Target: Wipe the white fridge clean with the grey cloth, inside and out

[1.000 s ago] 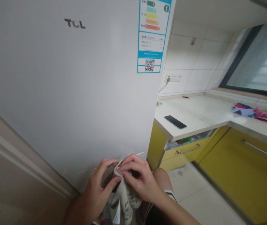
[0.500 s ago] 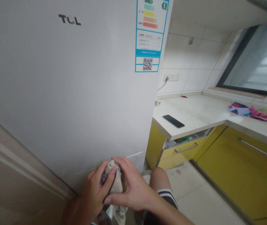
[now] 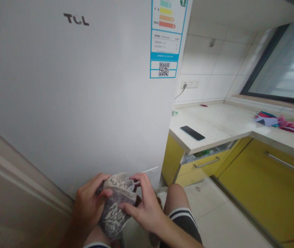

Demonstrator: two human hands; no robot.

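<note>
Low in front of the fridge, both hands hold a bunched grey-and-cream patterned sock (image 3: 117, 210). My left hand (image 3: 91, 199) grips its left side, thumb lying across the fabric near the pale folded cuff. At the right side my right hand (image 3: 147, 206) has its fingers at the cuff's edge and its thumb pressed against the patterned front. Part of the cuff stands up between the two hands. The fingers behind the fabric are hidden.
A white fridge door (image 3: 84, 103) fills the left and middle. To the right, a phone (image 3: 192, 133) lies on the white counter (image 3: 219, 120), with colourful cloths (image 3: 281, 122) farther along. Beneath is a partly open yellow drawer (image 3: 206, 163). My bare knee (image 3: 176, 198) is beside the right hand.
The sock was a tight bundle with a loose end hanging down. Now it is fuller and rounder, its patterned side facing me. My hands have moved apart, the left one leftward.
</note>
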